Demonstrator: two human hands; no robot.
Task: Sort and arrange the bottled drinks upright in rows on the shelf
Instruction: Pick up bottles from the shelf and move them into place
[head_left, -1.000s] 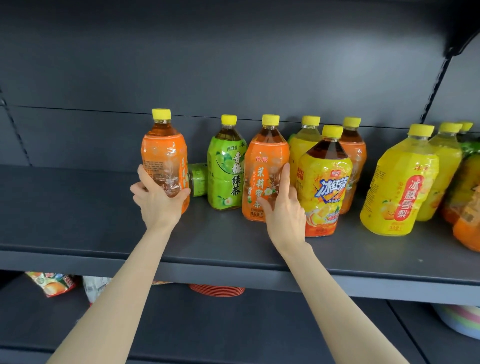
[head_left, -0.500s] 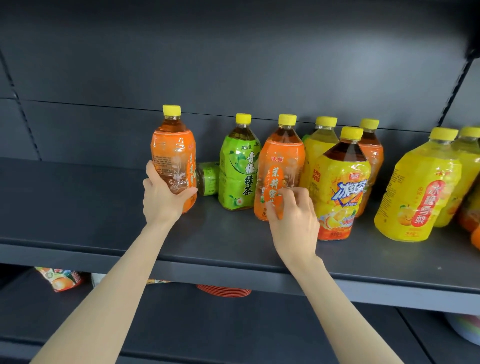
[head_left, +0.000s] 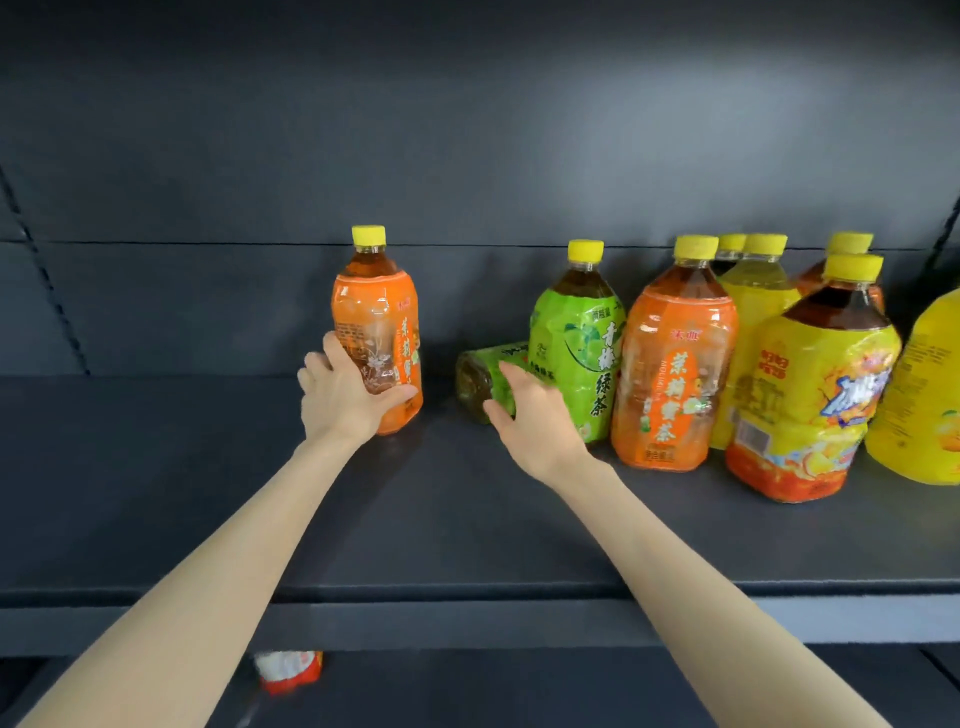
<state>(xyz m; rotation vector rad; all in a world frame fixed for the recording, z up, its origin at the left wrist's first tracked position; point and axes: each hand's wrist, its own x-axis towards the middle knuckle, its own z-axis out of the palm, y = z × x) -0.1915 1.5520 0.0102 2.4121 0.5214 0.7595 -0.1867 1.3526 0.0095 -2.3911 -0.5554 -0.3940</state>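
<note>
Curling left fingers (head_left: 333, 349) round orange bottle (head_left: 375, 310)

bare forearms (head_left: 244, 540), bare left hand (head_left: 340, 402), right hand (head_left: 537, 423)

You get soft overhead light, brightest on the back panel (head_left: 623, 119) at upper right and dimmer at left. The bottles (head_left: 675, 364) glint, the right edge bows, and the package (head_left: 288, 670) at the bottom edge blurs.

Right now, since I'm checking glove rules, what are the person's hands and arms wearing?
Nothing visible: the left hand and right hand are ungloved, the left forearm and right forearm bare to the frame edge, with no sleeves, watch, bracelets or rings showing.
</note>
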